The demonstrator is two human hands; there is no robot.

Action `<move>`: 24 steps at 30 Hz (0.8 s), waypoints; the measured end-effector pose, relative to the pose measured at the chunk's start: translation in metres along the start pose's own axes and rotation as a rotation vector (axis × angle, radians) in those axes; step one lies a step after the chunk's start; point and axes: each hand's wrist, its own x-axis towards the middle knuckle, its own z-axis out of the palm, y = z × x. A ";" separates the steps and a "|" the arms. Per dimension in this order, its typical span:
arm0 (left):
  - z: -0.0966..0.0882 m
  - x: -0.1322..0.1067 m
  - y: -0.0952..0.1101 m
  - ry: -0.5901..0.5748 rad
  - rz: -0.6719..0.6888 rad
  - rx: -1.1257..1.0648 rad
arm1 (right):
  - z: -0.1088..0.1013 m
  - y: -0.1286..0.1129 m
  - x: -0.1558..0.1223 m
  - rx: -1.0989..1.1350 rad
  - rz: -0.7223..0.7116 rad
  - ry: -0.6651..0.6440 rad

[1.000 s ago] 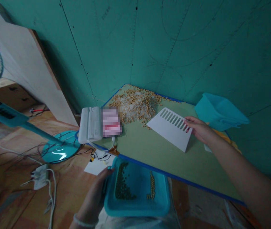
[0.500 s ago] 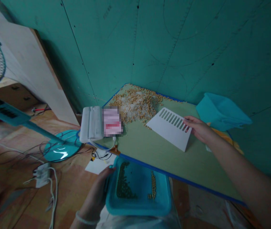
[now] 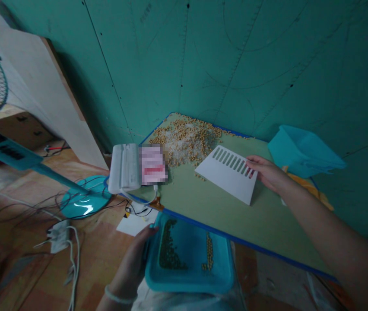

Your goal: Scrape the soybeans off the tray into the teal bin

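My right hand (image 3: 264, 170) is closed on the edge of a flat white plastic scraper (image 3: 224, 177) with a row of slots, held over the green table top. Its left corner is close to a heap of soybeans mixed with white translucent grains (image 3: 190, 140). Below the table's front edge, my left hand (image 3: 140, 246) grips the left rim of a blue plastic basin (image 3: 188, 283). Inside the basin, small dark green beans (image 3: 167, 250) lie along the left and a strip of soybeans (image 3: 209, 252) along the right. The fingers under the rim are hidden.
A white device (image 3: 125, 168) with a cable and a blurred panel (image 3: 153, 166) stands at the table's left end. Blue bins (image 3: 303, 149) and an orange cloth (image 3: 310, 188) are at the right. A fan stand (image 3: 87, 196), a power strip (image 3: 60, 235) and cords cover floor at left.
My right hand has moved the scraper slightly left, nearer the heap. My left hand and the basin stay almost where they were.
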 end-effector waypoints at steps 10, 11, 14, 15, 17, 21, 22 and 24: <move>0.001 0.000 0.004 0.015 0.028 -0.011 | 0.013 -0.005 0.009 -0.012 -0.024 -0.059; 0.000 0.000 0.005 0.015 0.022 -0.009 | 0.013 -0.005 0.008 -0.003 -0.019 -0.065; -0.001 0.000 0.004 0.012 0.011 -0.003 | 0.014 -0.004 0.007 0.026 -0.001 -0.072; -0.001 0.000 0.004 0.009 0.009 -0.002 | 0.014 -0.004 0.007 0.032 0.002 -0.073; -0.002 0.000 0.003 -0.005 0.000 -0.001 | 0.014 -0.004 0.006 0.035 0.001 -0.077; -0.001 -0.003 0.003 -0.046 -0.017 0.000 | 0.014 -0.005 0.004 0.032 -0.006 -0.085; -0.001 -0.004 0.004 -0.062 -0.021 -0.001 | 0.015 -0.006 0.003 0.033 -0.003 -0.087; 0.000 -0.007 0.004 -0.118 -0.031 -0.014 | 0.016 -0.007 0.002 0.032 0.007 -0.085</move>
